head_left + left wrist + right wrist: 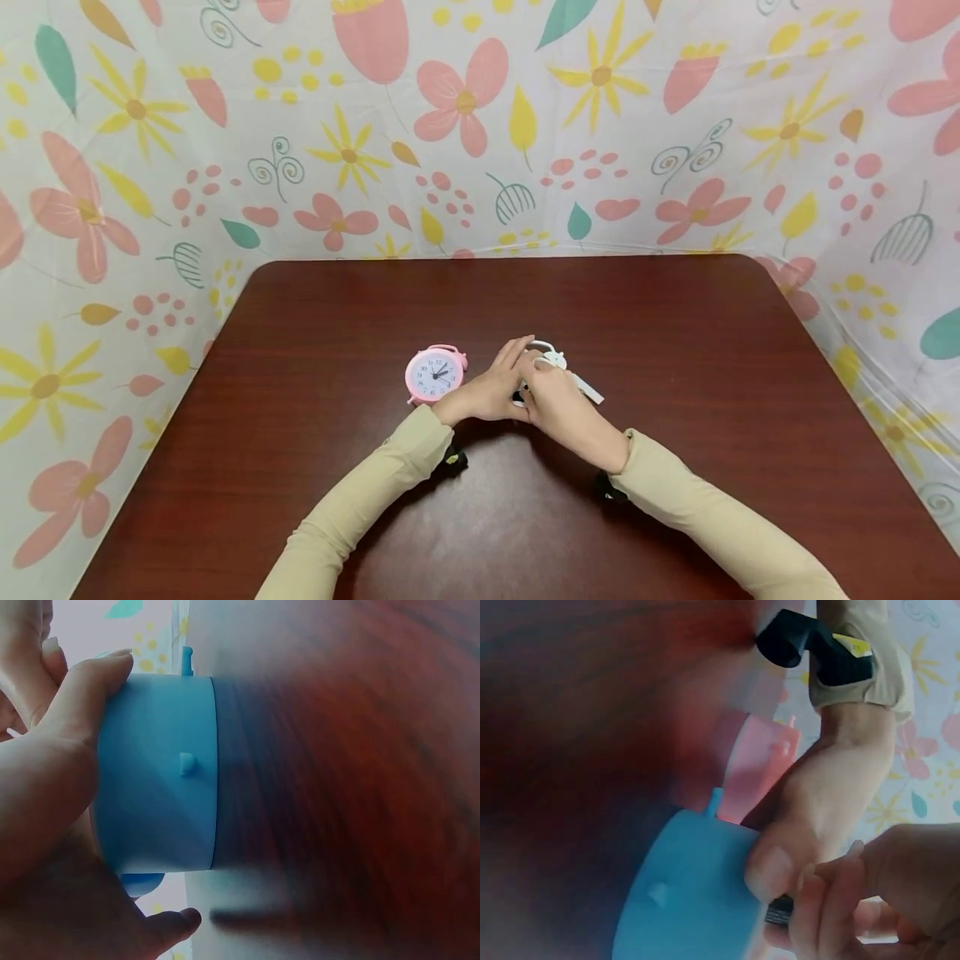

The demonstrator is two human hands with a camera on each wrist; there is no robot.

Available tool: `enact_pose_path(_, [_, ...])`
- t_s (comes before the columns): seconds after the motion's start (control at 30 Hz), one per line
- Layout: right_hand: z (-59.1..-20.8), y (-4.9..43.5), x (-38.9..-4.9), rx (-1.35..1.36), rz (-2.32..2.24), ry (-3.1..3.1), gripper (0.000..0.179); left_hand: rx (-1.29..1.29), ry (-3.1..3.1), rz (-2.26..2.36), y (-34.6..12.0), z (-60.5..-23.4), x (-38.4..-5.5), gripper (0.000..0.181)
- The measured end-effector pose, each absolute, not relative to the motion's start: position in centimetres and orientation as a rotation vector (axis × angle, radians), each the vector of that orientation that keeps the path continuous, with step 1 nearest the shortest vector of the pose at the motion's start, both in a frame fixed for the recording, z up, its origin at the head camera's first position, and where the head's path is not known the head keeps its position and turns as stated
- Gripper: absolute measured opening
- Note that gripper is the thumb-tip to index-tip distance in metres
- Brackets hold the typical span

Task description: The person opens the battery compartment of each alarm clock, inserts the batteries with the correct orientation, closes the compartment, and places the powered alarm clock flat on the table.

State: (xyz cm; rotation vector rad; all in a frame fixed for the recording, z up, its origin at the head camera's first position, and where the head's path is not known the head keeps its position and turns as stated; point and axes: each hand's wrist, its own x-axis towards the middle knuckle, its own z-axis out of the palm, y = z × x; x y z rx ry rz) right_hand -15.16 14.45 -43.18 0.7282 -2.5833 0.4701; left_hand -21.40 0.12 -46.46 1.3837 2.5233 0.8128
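A light blue alarm clock (161, 772), pale in the head view, is tilted face-down close over the table, its small feet pointing towards me. My left hand (491, 393) grips its round side, thumb along the rim of the back. My right hand (566, 408) bends over the clock's back, its fingertips pinching a small black piece with printing, like a battery (780, 910). In the right wrist view this piece is right at the left thumb. The clock's back is mostly hidden by both hands. Just left of the left hand stands a pink alarm clock (435, 376).
A flat white strip (588, 388) shows beside the right hand, close to the blue clock. The dark red-brown table (315, 317) has rounded far corners, with a flower-patterned cloth (465, 167) hanging behind it and along its sides.
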Motion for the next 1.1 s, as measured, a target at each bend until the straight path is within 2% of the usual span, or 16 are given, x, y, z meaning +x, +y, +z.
enact_pose_path(0.3, [-42.4, 16.3, -15.8, 0.766, 0.706, -2.767, 0.025, 1.325, 2.548, 0.716, 0.4, -46.5, -21.2, 0.083])
enact_pose_path(0.5, [-42.3, 17.5, -15.3, 0.78, 0.683, -2.815, 0.015, 1.299, 2.551, 0.688, 0.5, -46.8, -21.2, 0.089])
enact_pose_path(0.77, [-42.4, 17.3, -15.0, 0.77, 0.612, -2.782, 0.021, 1.258, 2.543, 0.714, 0.2, -46.6, -21.2, 0.092])
enact_pose_path(1.1, [-43.1, 16.1, -14.7, 0.528, 0.627, -2.782, 0.018, 1.303, 2.586, 0.708, 0.3, -46.4, -21.3, 0.086])
